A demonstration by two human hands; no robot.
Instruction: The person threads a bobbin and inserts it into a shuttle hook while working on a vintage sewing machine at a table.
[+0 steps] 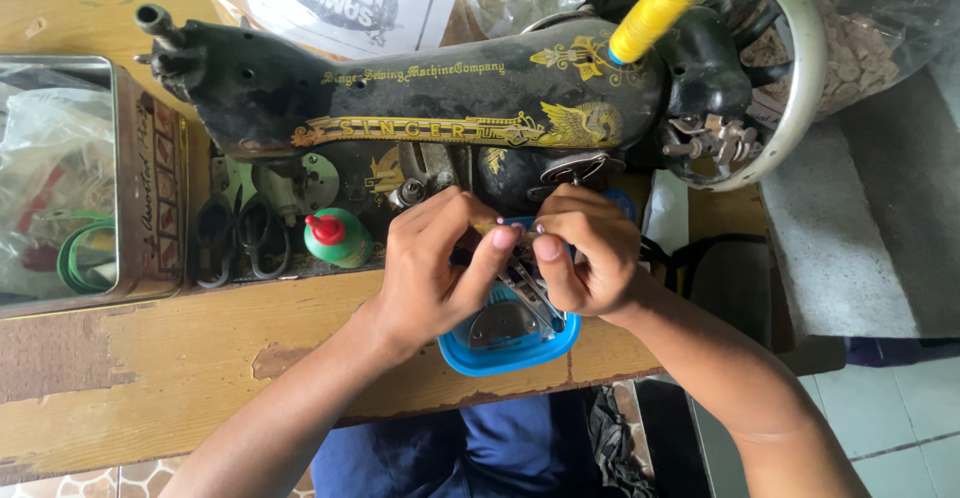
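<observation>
Both my hands meet over a small blue plastic tray (470, 356) on the wooden table's front edge. My left hand (435, 268) and my right hand (588, 248) pinch a small item between their fingertips; it is too small to identify. The tray holds several metal sewing-machine parts (505, 323). Just behind my hands stands a black sewing machine (430, 98) with gold ornament, a yellow thread spool (655, 8) on top and a handwheel (795, 68) at the right.
Black scissors (240, 238) and a green oil bottle with a red cap (335, 238) lie on the machine bed. An open metal tin (150, 188) with plastic bags stands at the left. Plastic bags (860, 38) sit behind. The worn wooden table (180, 358) ends near my lap.
</observation>
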